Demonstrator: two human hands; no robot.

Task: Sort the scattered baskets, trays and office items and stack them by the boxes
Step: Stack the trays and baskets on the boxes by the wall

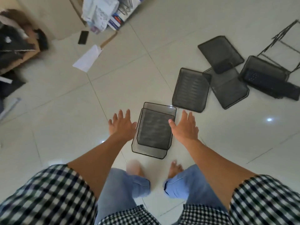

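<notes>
Left hand (121,126): open, palm down, fingers straight and spread, holding nothing; thumb tip just beside the left rim of the nested mesh trays (154,132). Right hand (185,127): same posture, open and spread, empty; its thumb overlaps the trays' right rim in view, but contact cannot be told. Both forearms bare below black-and-white checked sleeves (48,192). The nested mesh trays are two black ones, the upper sitting slightly askew in the lower, flat on the pale tiled floor (56,103) between the two hands and just ahead of a bare right foot (175,169); the other foot is blurred. Beyond and to the right lies a single mesh tray (190,90), its near corner just beside the nested pair. Its right edge overlaps a second tray (230,91), which lies partly under a third tray (219,51). Further right is a fourth tray (263,72) with a dark flat item (290,93) at its far end, and a black wire frame (282,34) behind it. Well apart, up left: a white envelope (86,58), a black slab (83,37), and a cardboard box (65,21) with loose papers (99,13). At the left edge is another cardboard box (30,52) of dark contents, blurred.
</notes>
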